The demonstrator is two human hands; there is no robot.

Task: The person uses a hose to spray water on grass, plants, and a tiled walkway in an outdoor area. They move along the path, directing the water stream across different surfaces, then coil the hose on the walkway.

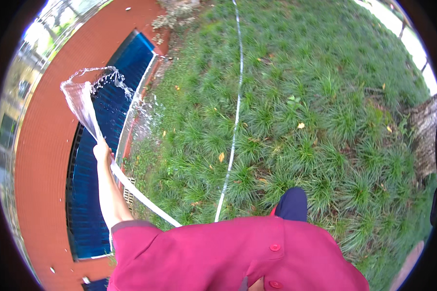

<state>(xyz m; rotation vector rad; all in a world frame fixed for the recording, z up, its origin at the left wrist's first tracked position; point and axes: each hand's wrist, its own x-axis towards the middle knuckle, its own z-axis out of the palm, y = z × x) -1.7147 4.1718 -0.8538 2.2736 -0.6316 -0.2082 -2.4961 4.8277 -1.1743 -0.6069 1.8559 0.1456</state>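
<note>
My left hand (102, 151) grips a white hose (142, 198) near its end, with the arm stretched out to the left. A broad sheet of water (82, 102) leaves the hose beyond my fist, and loose drops (118, 80) curl off it towards the grass. From my fist, the hose runs back and passes out of sight behind my red shirt (218, 254). A second length of pale hose (236, 120) lies over the grass straight ahead; whether it is the same hose is hidden. My right hand is not in view.
Tufted grass (295, 109) with scattered leaves covers the slope. To the left, orange-red paving (40, 163) surrounds a long blue striped surface (91, 203) with a pale edge. A drain grate (128, 192) lies beside it. A tree trunk (426, 134) stands at right. My dark-clad knee (293, 205) shows below.
</note>
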